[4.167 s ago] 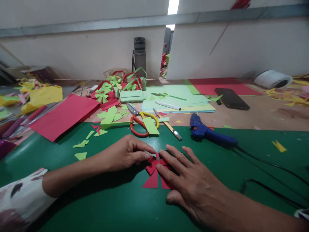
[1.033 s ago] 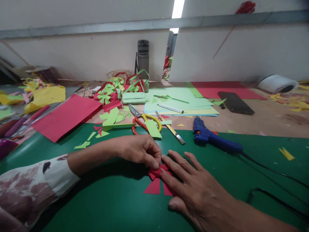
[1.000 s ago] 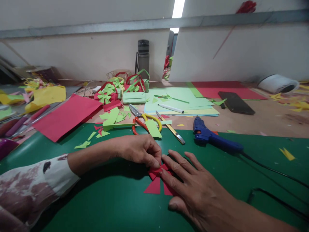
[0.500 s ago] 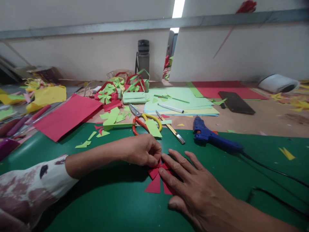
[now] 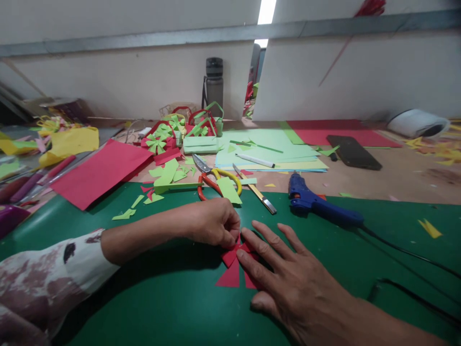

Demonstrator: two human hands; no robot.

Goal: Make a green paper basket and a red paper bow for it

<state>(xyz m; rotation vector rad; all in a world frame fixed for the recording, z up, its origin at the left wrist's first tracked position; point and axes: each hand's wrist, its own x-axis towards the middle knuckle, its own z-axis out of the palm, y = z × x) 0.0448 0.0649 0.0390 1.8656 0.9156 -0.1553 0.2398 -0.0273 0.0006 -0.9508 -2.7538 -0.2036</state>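
Note:
A red paper flower of cut strips (image 5: 229, 276) lies on the green mat in front of me, partly covered by both hands. My left hand (image 5: 218, 223) is closed in a pinch at the flower's upper left, on a red paper piece mostly hidden by the fingers. Lying flat with fingers spread, my right hand (image 5: 284, 274) presses its index and middle fingertips on the flower's right side. Just beyond the hands are scissors with red and yellow handles (image 5: 218, 180) and a yellow utility knife (image 5: 255, 190).
A blue glue gun (image 5: 320, 204) lies to the right, its black cord trailing. Red sheets (image 5: 103, 173), green scraps (image 5: 167, 178), pale green sheets (image 5: 270, 149), small paper baskets (image 5: 200, 144), a phone (image 5: 355, 153) and a bottle (image 5: 214, 86) stand or lie farther back.
Hardly anything differs. Both hands keep their places on the red paper flower, and the view has shifted very slightly.

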